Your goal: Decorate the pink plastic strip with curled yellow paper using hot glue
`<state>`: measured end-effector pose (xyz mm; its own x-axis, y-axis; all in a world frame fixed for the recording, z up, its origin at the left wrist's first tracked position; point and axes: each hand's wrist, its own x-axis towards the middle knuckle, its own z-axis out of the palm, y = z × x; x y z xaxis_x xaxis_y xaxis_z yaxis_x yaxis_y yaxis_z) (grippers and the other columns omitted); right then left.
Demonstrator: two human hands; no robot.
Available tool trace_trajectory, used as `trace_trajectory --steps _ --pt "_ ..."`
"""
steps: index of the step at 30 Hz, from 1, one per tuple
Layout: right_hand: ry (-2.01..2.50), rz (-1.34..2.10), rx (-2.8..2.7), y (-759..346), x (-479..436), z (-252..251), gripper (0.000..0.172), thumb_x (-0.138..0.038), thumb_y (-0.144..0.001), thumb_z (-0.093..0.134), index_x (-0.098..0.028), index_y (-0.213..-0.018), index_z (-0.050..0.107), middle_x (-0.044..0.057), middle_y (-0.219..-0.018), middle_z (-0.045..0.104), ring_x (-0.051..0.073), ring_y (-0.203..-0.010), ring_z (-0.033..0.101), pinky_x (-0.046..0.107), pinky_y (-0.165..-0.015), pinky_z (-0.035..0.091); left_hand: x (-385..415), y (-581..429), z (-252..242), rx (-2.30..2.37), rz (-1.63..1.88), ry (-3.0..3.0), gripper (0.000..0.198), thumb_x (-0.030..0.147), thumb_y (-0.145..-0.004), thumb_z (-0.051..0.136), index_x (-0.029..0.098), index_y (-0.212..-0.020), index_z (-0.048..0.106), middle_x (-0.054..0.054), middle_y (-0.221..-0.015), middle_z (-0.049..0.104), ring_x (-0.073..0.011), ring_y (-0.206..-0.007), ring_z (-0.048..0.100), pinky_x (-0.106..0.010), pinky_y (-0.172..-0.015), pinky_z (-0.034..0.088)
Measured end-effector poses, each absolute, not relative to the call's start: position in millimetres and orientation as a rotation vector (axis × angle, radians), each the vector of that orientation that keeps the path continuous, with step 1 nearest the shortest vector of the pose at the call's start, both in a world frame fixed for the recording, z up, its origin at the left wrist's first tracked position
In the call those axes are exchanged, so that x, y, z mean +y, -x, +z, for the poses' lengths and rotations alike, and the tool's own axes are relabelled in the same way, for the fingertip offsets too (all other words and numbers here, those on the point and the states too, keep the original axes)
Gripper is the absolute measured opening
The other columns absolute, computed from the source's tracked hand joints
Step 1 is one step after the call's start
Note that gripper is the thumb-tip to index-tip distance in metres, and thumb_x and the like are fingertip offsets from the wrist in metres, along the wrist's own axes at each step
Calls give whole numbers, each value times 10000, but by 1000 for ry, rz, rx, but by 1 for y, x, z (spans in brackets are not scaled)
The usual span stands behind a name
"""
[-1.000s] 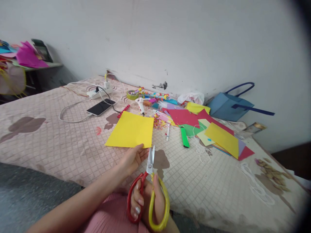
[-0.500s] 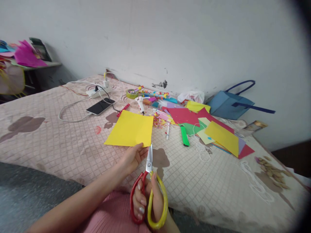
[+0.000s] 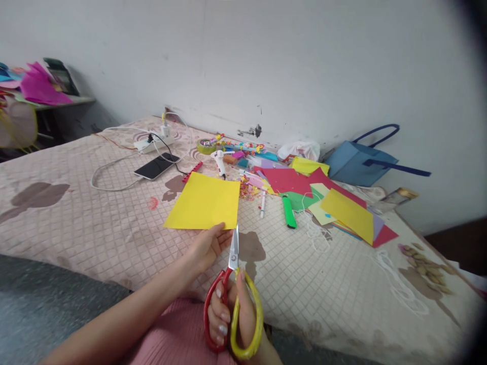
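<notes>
A yellow sheet of paper [image 3: 205, 200] is pinched at its near edge by my left hand [image 3: 208, 246], thumb on top and fingers underneath. My right hand [image 3: 230, 312] grips a pair of scissors [image 3: 234, 253] with one red and one yellow handle. The metal blades point away from me and look nearly closed. Their tips are at the paper's near right corner, close to my left fingertips. Whether the blades touch the paper, I cannot tell.
Behind the paper lie a white glue gun [image 3: 219, 162], a phone [image 3: 157, 166] and a power strip [image 3: 154, 144] with cables. To the right are a green cutter [image 3: 288, 212], white string [image 3: 315, 233], coloured sheets [image 3: 348, 215] and a blue bag [image 3: 359, 162].
Almost nothing differs. The view has shifted very slightly, and both hands keep their hold on the paper and the scissors.
</notes>
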<state>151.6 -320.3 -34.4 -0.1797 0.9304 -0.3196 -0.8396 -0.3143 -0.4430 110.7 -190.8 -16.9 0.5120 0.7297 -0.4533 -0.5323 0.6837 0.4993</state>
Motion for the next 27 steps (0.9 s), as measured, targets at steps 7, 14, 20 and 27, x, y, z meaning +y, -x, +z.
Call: trace_trajectory --steps 7,14,20,27 --pt "575 1849 -195 -152 -319 -42 544 -750 -650 477 -209 -654 423 -97 -363 358 53 -277 250 203 -296 334 -195 -114 -24 606 746 -390 94 68 -795 546 130 -796 618 -54 -740 663 -131 -620 623 -220 -605 510" --pt "584 1866 -226 -155 -322 -49 563 -767 -685 396 -209 -718 461 -98 -390 353 62 -296 270 205 -324 325 -197 -117 -24 673 796 -368 138 5 -782 529 123 -793 601 -45 -709 661 -112 -572 609 -200 -554 499" --pt "557 1851 -233 -154 -324 -49 546 -739 -728 372 -202 -718 473 -96 -399 359 53 -299 240 197 -327 324 -197 -116 -23 658 797 -360 130 9 -794 523 116 -793 596 -43 -700 653 -110 -569 610 -198 -563 495" --pt "524 1834 -240 -153 -324 -46 532 -717 -746 383 -195 -719 481 -89 -399 378 54 -293 271 186 -314 325 -196 -115 -28 630 777 -364 128 22 -802 519 121 -803 600 -46 -696 652 -107 -577 609 -195 -573 497"
